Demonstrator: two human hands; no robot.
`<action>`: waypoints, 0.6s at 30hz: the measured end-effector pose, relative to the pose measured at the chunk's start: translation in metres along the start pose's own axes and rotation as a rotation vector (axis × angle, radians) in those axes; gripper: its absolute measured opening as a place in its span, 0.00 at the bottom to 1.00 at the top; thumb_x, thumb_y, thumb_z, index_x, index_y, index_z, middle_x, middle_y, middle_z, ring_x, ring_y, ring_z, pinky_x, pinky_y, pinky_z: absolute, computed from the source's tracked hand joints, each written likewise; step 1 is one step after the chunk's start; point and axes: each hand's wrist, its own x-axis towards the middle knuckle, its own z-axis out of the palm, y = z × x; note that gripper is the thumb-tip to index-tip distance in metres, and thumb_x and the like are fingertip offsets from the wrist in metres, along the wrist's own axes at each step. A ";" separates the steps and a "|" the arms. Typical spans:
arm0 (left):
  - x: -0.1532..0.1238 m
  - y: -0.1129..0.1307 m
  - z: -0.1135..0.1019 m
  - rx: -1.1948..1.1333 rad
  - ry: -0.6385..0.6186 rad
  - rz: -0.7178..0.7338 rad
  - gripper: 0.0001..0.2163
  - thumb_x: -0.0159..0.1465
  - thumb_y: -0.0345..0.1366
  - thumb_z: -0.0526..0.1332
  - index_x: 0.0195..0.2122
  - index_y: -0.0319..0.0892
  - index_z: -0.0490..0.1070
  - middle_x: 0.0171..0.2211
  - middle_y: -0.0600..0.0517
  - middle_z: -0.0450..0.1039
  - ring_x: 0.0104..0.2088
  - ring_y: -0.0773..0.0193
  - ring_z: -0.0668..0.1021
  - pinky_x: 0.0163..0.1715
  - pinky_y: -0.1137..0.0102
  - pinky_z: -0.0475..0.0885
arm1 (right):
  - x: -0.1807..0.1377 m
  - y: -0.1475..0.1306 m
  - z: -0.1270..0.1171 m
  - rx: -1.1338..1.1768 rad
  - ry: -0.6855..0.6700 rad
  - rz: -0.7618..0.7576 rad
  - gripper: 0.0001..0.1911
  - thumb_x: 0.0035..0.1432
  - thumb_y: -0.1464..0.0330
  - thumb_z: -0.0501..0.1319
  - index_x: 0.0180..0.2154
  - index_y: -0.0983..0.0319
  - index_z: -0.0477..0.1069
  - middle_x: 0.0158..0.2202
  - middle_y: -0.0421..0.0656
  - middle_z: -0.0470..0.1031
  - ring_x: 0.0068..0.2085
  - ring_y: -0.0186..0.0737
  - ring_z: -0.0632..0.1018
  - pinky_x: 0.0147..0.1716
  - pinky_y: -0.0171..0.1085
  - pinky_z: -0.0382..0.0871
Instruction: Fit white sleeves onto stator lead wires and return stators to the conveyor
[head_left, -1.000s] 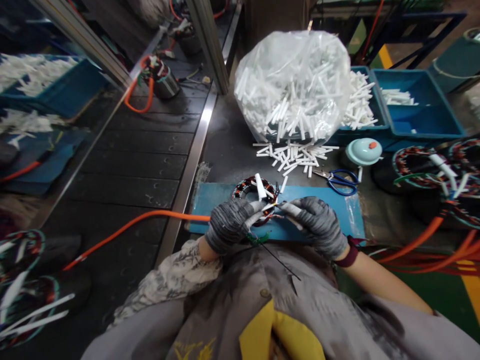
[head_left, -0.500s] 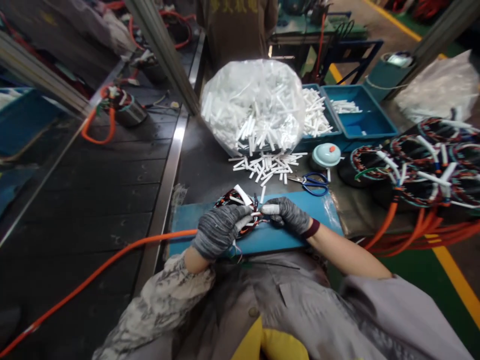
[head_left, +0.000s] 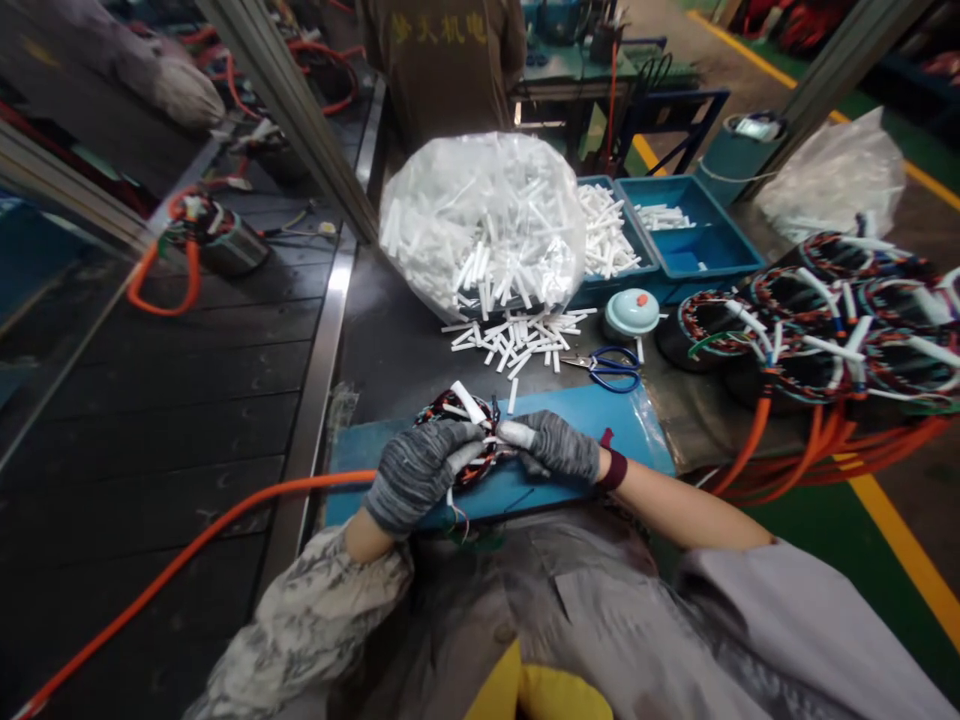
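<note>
1. Stator (head_left: 432, 407) lies on the blue mat (head_left: 615, 415), mostly on the far side of the left hand (head_left: 420, 465), which covers part of its ring; that hand is nearer to it.
2. Both hands meet at the stator's right side. The left hand's thumb and fingers are pinched around the thin leads (head_left: 491, 440); the right hand (head_left: 556, 445) comes from the opposite side, fingertips also drawn together on them. Which strand each grips is too small to tell.
3. Being round, the stator shows no clear long axis; the leads run roughly sideways between the hands. A thick white sleeve (head_left: 468, 402) slants up from the ring, just beyond the fingertips.
4. Left of the stator, an orange cable (head_left: 262, 495) passes behind the left hand; its join is hidden.
5. Beyond the stator, loose white tubes (head_left: 517, 338) lie on the desk (head_left: 382, 365) before a plastic bag (head_left: 480, 215).
6. Right of the stator and farther off are scissors (head_left: 615, 368), then other stators (head_left: 701, 345).
</note>
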 end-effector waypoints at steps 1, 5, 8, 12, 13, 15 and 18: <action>0.000 -0.001 0.000 -0.011 0.005 0.002 0.15 0.73 0.43 0.57 0.44 0.42 0.82 0.41 0.48 0.85 0.41 0.58 0.85 0.47 0.65 0.81 | 0.002 -0.001 0.000 0.022 -0.029 0.015 0.36 0.75 0.51 0.42 0.22 0.62 0.71 0.15 0.38 0.66 0.20 0.32 0.68 0.30 0.35 0.66; 0.000 -0.001 0.000 -0.030 -0.037 -0.015 0.14 0.73 0.42 0.57 0.43 0.43 0.82 0.40 0.49 0.85 0.40 0.59 0.85 0.46 0.66 0.82 | -0.007 -0.008 -0.003 -0.028 0.023 -0.021 0.29 0.72 0.49 0.50 0.35 0.63 0.77 0.26 0.42 0.78 0.29 0.36 0.77 0.36 0.35 0.69; 0.000 0.000 0.001 -0.041 -0.060 -0.048 0.13 0.72 0.41 0.58 0.43 0.43 0.82 0.39 0.50 0.85 0.41 0.60 0.85 0.47 0.67 0.81 | -0.014 -0.011 -0.003 -0.228 0.201 -0.065 0.25 0.67 0.47 0.57 0.46 0.61 0.79 0.39 0.49 0.82 0.41 0.45 0.79 0.43 0.41 0.69; 0.000 0.002 0.006 -0.021 -0.048 -0.071 0.11 0.71 0.40 0.61 0.45 0.43 0.82 0.40 0.50 0.85 0.43 0.60 0.85 0.49 0.66 0.80 | -0.008 -0.011 0.001 0.051 0.126 -0.013 0.29 0.68 0.44 0.52 0.32 0.60 0.76 0.27 0.43 0.76 0.28 0.38 0.74 0.34 0.38 0.69; 0.000 0.002 0.007 -0.010 -0.045 -0.062 0.10 0.71 0.40 0.61 0.45 0.43 0.82 0.40 0.49 0.84 0.43 0.60 0.85 0.49 0.66 0.80 | -0.005 -0.011 0.004 0.210 0.031 0.049 0.31 0.68 0.43 0.50 0.28 0.59 0.72 0.21 0.39 0.71 0.23 0.35 0.69 0.28 0.37 0.67; 0.001 0.003 0.009 0.011 -0.024 -0.039 0.11 0.72 0.39 0.60 0.44 0.42 0.82 0.39 0.49 0.84 0.42 0.60 0.85 0.48 0.66 0.80 | -0.001 -0.009 0.009 0.490 -0.145 0.195 0.33 0.67 0.40 0.47 0.25 0.58 0.67 0.15 0.33 0.58 0.16 0.32 0.58 0.18 0.35 0.59; 0.002 0.006 0.007 0.036 -0.005 -0.027 0.13 0.73 0.39 0.58 0.43 0.41 0.82 0.38 0.49 0.84 0.42 0.61 0.85 0.48 0.68 0.80 | -0.004 -0.004 0.010 0.558 -0.151 0.255 0.34 0.67 0.39 0.46 0.26 0.58 0.69 0.14 0.32 0.56 0.15 0.32 0.57 0.16 0.35 0.57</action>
